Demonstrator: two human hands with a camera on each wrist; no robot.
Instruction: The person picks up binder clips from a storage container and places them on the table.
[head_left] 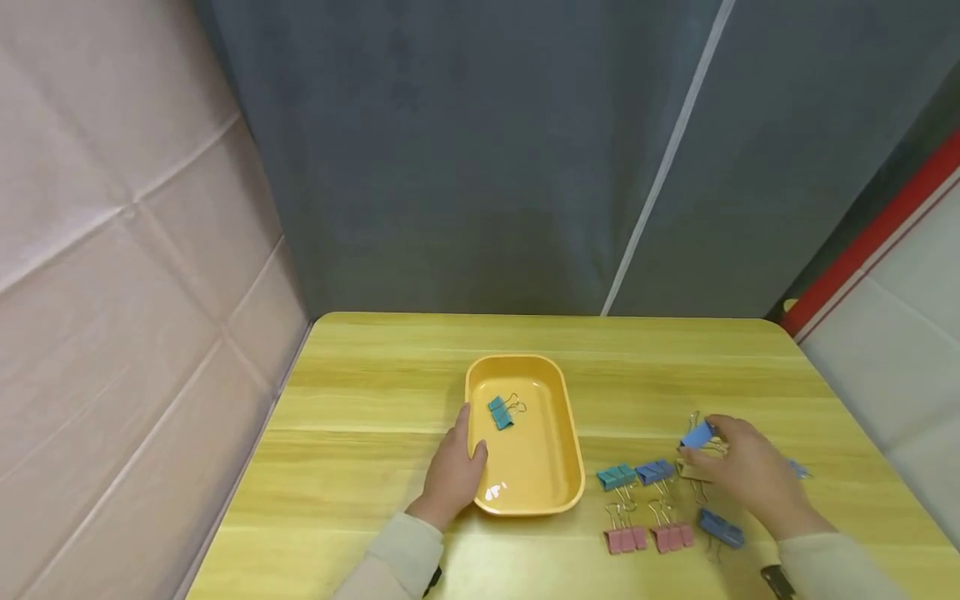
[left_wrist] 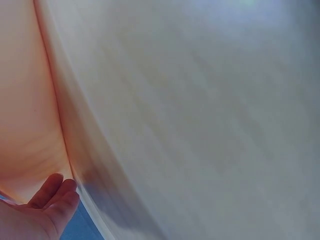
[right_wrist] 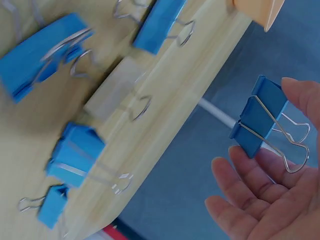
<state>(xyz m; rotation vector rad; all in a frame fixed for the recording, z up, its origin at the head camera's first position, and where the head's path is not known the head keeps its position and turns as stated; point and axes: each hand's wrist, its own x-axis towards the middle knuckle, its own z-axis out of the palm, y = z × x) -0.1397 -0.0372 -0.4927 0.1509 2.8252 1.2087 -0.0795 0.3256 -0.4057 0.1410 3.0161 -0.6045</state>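
A yellow tray (head_left: 536,479) stands mid-table, a teal binder clip (head_left: 501,413) inside it on the left. My left hand (head_left: 453,471) holds the tray's left side, thumb over the rim; in the left wrist view its fingers touch the outer wall. To the right, my right hand (head_left: 757,479) pinches a blue binder clip (right_wrist: 265,117) between thumb and fingertips, above the loose clips. Below it lie a yellow clip (head_left: 692,472), a teal clip (head_left: 617,477), a blue clip (head_left: 655,472) and a darker blue clip (head_left: 722,528).
Two pink binder clips (head_left: 648,538) lie nearest me, right of the tray. Another blue clip (head_left: 799,468) shows partly behind my right hand. The wooden table (head_left: 360,400) ends at a dark grey panel (head_left: 450,167), with a pale wall (head_left: 150,292) on the left.
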